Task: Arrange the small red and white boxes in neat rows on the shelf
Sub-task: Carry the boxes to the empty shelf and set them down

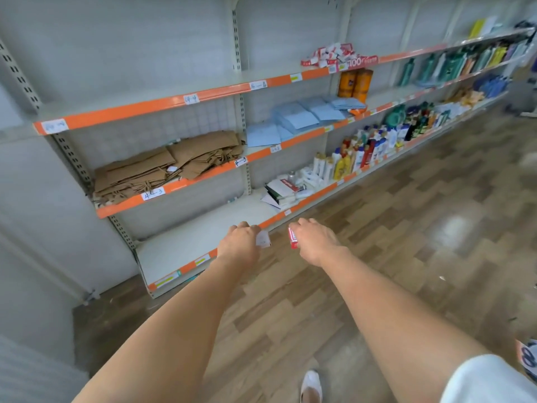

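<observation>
My right hand (315, 241) grips a small red and white box (293, 237) in front of the lowest shelf (203, 228). My left hand (241, 241) holds a small pale box (263, 238) at that shelf's orange front edge. A loose heap of several red and white boxes (334, 55) lies on the top shelf (203, 96), far up and to the right of both hands.
Brown paper bags (171, 164) lie on the second shelf, blue packets (299, 117) to their right. Books and white items (286, 190) sit on the lowest shelf, bottles (363, 152) further right. Wooden floor spreads below; my white shoe (311, 386) shows at the bottom.
</observation>
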